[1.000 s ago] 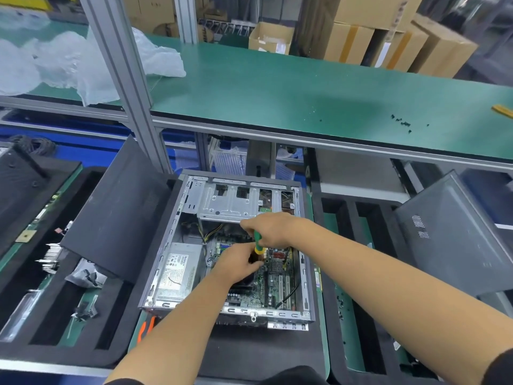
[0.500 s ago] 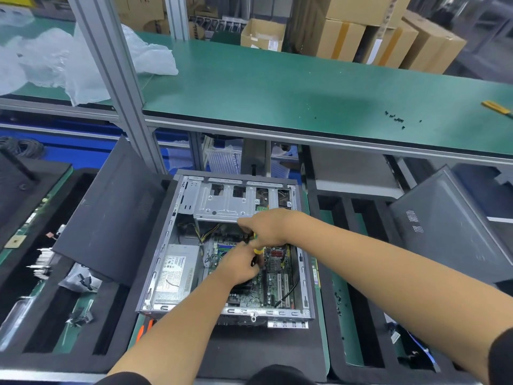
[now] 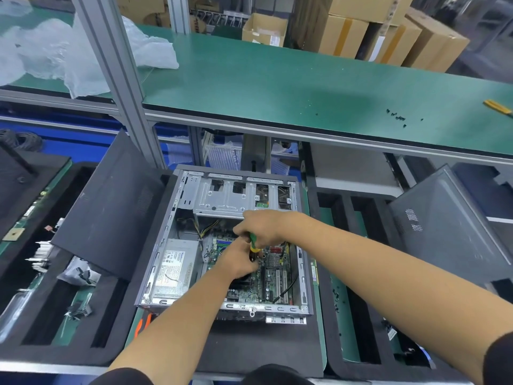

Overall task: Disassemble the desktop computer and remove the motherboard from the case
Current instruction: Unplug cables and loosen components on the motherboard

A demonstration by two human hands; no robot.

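Observation:
An open desktop case (image 3: 155, 262) lies on its side on black foam. The green motherboard (image 3: 273, 276) lies in its right half, the grey power supply (image 3: 173, 268) in its left, and a metal drive cage (image 3: 222, 198) at the far end. My right hand (image 3: 263, 225) grips a green and yellow screwdriver (image 3: 253, 241) held upright over the board. My left hand (image 3: 237, 261) pinches the screwdriver's lower part just above the board. The tip is hidden by my fingers.
A dark side panel (image 3: 111, 209) leans on the case's left, another panel (image 3: 444, 232) on the right. Black foam trays (image 3: 336, 273) flank the case. The green shelf (image 3: 277, 87) above bears several small black screws (image 3: 397, 116), plastic wrap (image 3: 50, 51) and a yellow tool (image 3: 497, 107). An orange tool handle (image 3: 143, 323) lies at the case's near left corner.
Both hands stay on the screwdriver over the motherboard; they have shifted only slightly. The view has drifted a little.

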